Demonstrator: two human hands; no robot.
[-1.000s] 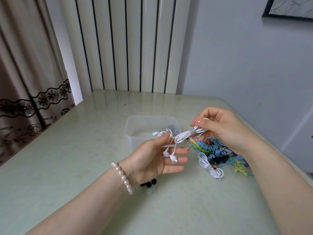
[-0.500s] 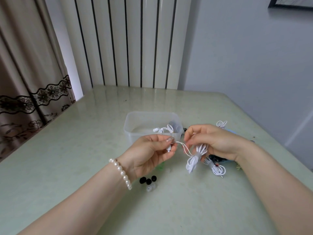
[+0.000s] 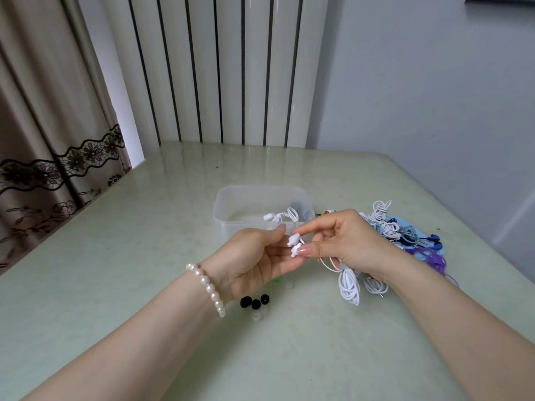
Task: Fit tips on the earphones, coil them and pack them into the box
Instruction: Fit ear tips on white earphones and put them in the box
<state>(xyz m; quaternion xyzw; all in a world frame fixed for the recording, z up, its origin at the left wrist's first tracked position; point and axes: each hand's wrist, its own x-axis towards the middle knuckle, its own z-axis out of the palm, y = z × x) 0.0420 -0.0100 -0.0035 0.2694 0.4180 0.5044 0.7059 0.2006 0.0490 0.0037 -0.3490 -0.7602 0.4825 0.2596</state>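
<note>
Both hands meet over the table [image 3: 115,285], just near of the clear box [image 3: 231,204]. Left hand [image 3: 254,259] is loosely curled, thumb and fingertips pinching the two white earbuds [image 3: 295,245]. Right hand [image 3: 344,244] is also pinching at the buds, forefinger above and thumb below, with its other fingers folded around the white cable [image 3: 350,285], whose bundled coil hangs below the palm. Probably bundled so the loose wire stays out of the way while the buds are worked on.

Buds look bare, no tips that I can see, so the step in hand is likely lining them up for tips. Loose black tips [image 3: 255,302] and a clear one [image 3: 256,316] sit on the table just near of the left wrist, in easy reach.

One white set [image 3: 282,216] already lies in the box, at its right end. Unsorted pile of earphones [image 3: 405,235] is on the right, partly behind the right hand; more coiled white sets lie there.

Next move as I judge it: one hand must let go to fetch a tip, so the other needs a firm hold on the bud.
</note>
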